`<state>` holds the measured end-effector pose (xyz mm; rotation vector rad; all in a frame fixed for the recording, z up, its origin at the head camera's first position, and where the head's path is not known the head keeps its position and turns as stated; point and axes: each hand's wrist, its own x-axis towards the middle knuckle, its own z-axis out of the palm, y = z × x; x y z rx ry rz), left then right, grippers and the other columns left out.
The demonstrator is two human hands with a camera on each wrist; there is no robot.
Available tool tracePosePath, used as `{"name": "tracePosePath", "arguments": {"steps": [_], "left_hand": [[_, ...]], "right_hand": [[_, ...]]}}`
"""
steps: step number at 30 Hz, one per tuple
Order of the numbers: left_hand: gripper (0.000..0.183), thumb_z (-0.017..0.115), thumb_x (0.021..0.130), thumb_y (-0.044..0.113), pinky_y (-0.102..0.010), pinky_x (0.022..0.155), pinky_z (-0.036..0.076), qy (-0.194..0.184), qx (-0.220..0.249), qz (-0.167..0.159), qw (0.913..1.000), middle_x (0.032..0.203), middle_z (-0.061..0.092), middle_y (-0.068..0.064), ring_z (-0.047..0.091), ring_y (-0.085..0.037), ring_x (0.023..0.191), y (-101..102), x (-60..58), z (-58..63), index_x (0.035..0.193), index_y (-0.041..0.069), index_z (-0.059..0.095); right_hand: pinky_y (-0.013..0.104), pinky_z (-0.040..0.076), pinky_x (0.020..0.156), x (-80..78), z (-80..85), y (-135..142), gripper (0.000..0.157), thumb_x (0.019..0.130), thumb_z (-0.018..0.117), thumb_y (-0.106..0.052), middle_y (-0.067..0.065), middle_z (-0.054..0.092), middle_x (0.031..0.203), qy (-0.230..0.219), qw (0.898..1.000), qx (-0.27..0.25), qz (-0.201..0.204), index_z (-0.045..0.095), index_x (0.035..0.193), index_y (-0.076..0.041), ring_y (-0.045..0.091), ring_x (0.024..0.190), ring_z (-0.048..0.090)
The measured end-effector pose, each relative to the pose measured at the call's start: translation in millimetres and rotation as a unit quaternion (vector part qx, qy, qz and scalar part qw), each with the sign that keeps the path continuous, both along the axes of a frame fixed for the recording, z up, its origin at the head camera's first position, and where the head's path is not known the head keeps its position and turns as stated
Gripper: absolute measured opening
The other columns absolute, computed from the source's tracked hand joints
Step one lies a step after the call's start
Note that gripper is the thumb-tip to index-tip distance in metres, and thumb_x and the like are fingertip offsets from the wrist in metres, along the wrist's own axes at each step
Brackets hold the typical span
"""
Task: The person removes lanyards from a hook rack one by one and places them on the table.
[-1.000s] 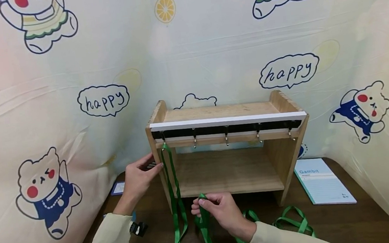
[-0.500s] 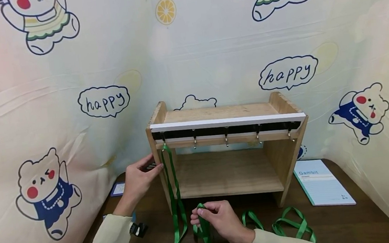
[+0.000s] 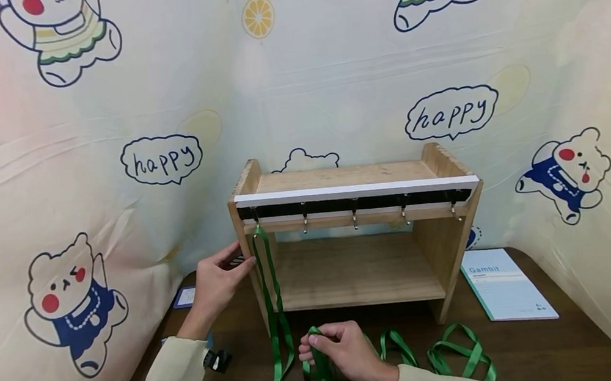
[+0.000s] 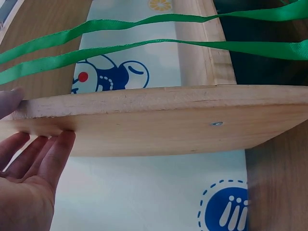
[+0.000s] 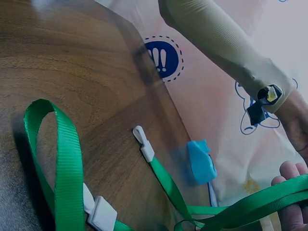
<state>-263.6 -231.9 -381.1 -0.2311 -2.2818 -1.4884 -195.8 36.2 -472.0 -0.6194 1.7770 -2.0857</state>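
Observation:
My left hand (image 3: 218,288) grips the left side panel of a small wooden shelf (image 3: 346,266), thumb at the front edge. The left wrist view shows its fingers against the panel's outer face (image 4: 144,134). A green lanyard (image 3: 274,353) hangs from the leftmost of several metal hooks (image 3: 355,219), just in front of that panel. Low before the shelf, my right hand (image 3: 349,352) pinches a second green lanyard (image 3: 326,375) between thumb and fingers. In the right wrist view, a white plastic clip (image 5: 147,150) ends a green strap on the table.
More green lanyards (image 3: 473,357) lie looped on the dark table, right of my right hand. A notebook (image 3: 509,293) lies at the right, a blue-edged card (image 3: 185,296) at the left. A bright blue object (image 5: 202,163) sits by the table edge. Printed cloth (image 3: 307,92) surrounds the table.
My right hand has sunk a little toward the table with the lanyard it pinches. The left hand stays on the shelf panel.

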Motion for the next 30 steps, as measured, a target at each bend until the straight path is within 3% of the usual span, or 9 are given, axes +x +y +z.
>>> {"name": "tracePosePath", "arguments": {"steps": [9, 13, 23, 30], "left_hand": [[0.06, 0.079, 0.09, 0.025, -0.013, 0.078, 0.056, -0.001, -0.006, 0.003, 1.0, 0.134, 0.067, -0.021, 0.067, -0.031, 0.116, -1, 1.0, 1.6, 0.142, 0.004, 0.058], [0.059, 0.079, 0.09, 0.026, -0.014, 0.078, 0.056, -0.009, -0.001, 0.004, 1.0, 0.133, 0.068, -0.019, 0.068, -0.028, 0.115, 0, 3.2, 2.7, 0.142, 0.006, 0.059], [0.06, 0.079, 0.09, 0.024, -0.013, 0.079, 0.055, -0.011, 0.002, 0.0, 0.9999, 0.134, 0.067, -0.02, 0.065, -0.035, 0.119, 0, 1.9, 1.4, 0.143, 0.004, 0.058], [0.061, 0.079, 0.09, 0.027, -0.015, 0.079, 0.056, -0.011, -0.001, 0.001, 0.9999, 0.133, 0.068, -0.017, 0.067, -0.023, 0.115, -1, 0.7, 0.6, 0.143, 0.006, 0.058]], "right_hand": [[0.038, 0.062, 0.084, 5.3, -4.7, -1, 0.03, 0.1, 0.065, -0.017, 0.031, 0.073, 0.107, -0.015, 1.0, 0.012, -0.006, 0.072, 0.111, 0.009, 0.03, 0.095, 0.077], [0.037, 0.062, 0.083, 7.5, -10.1, -1, 0.029, 0.1, 0.065, -0.017, 0.029, 0.074, 0.107, -0.028, 1.0, 0.012, 0.0, 0.073, 0.111, 0.008, 0.027, 0.094, 0.077], [0.032, 0.062, 0.081, 10.9, -19.5, -1, 0.027, 0.1, 0.063, -0.014, 0.032, 0.073, 0.107, -0.049, 0.999, 0.004, 0.008, 0.073, 0.112, 0.009, 0.022, 0.09, 0.078], [0.031, 0.062, 0.082, 11.9, -25.0, -1, 0.028, 0.1, 0.064, -0.012, 0.033, 0.072, 0.107, -0.041, 0.999, 0.005, 0.01, 0.073, 0.11, 0.011, 0.02, 0.089, 0.077]]}}
